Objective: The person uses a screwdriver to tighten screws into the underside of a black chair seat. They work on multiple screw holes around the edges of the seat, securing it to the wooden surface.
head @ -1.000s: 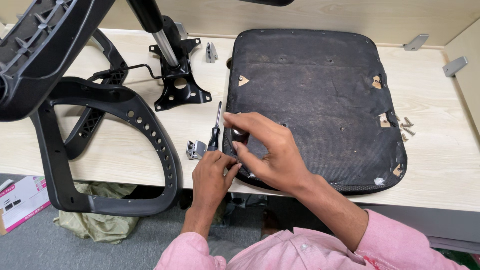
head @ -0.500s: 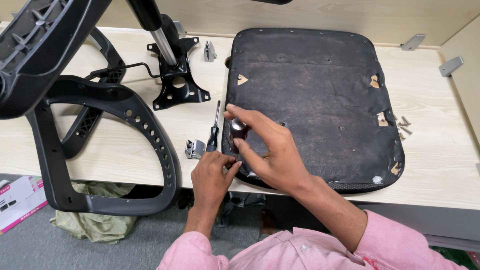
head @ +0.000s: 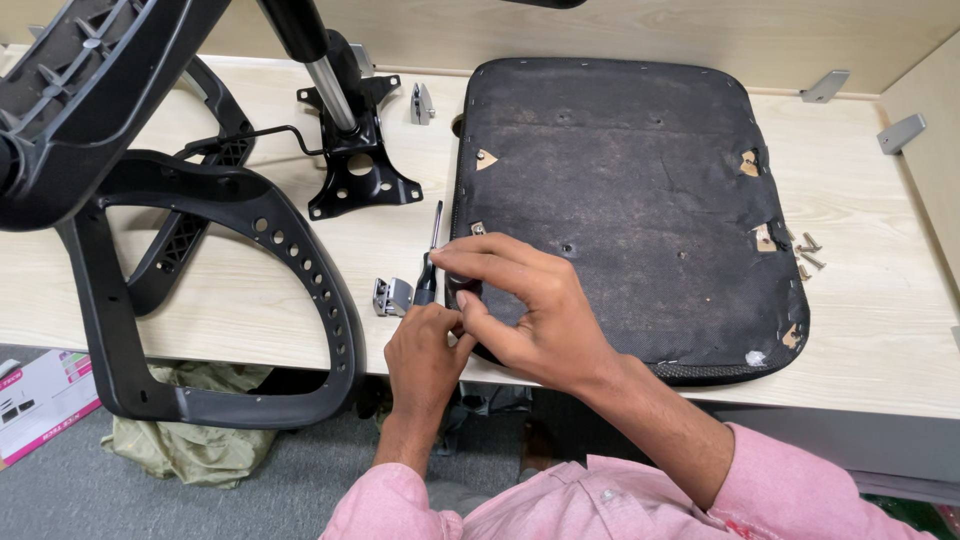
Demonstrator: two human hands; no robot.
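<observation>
A black chair seat [head: 640,170] lies upside down on the light wooden table [head: 880,340]. Both my hands work at its near left corner. My right hand [head: 535,315] pinches a small black part [head: 465,291] at the seat's edge between thumb and fingers. My left hand [head: 425,350] comes up from below the table edge, its fingers curled and touching that same corner beside my right thumb; whether it holds anything is hidden. A black-handled screwdriver [head: 431,255] lies on the table just left of the seat, beside a small metal bracket [head: 391,296].
A black chair back and armrest frame [head: 230,300] overhangs the table's left end. A black mechanism plate with a gas cylinder [head: 355,165] stands behind it. Loose screws [head: 806,255] lie right of the seat; metal brackets [head: 825,87] lie at the back. A box [head: 40,400] sits on the floor.
My right fingers have shifted slightly at the seat's corner, and my left hand stays pressed beside them. Nothing else on the table has moved.
</observation>
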